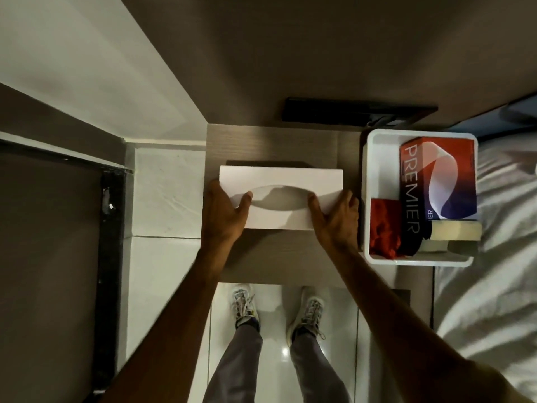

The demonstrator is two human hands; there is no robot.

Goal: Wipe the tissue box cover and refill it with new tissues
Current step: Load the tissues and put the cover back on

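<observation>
A white tissue box cover (280, 177) with an oval slot on top rests on a small wooden bedside table (279, 257). My left hand (225, 212) grips its left end, thumb on top near the slot. My right hand (334, 218) grips its right end the same way. No tissue shows in the slot. A red and blue "PREMIER" tissue box (436, 181) lies in a white plastic tub (377, 158) at the right, next to a red cloth (383, 228).
The tub also holds two beige sponges (453, 231). A bed with white sheets (499, 228) lies on the right. A black wall panel (357, 113) sits behind the table. White tiled floor and my shoes (279, 309) are below.
</observation>
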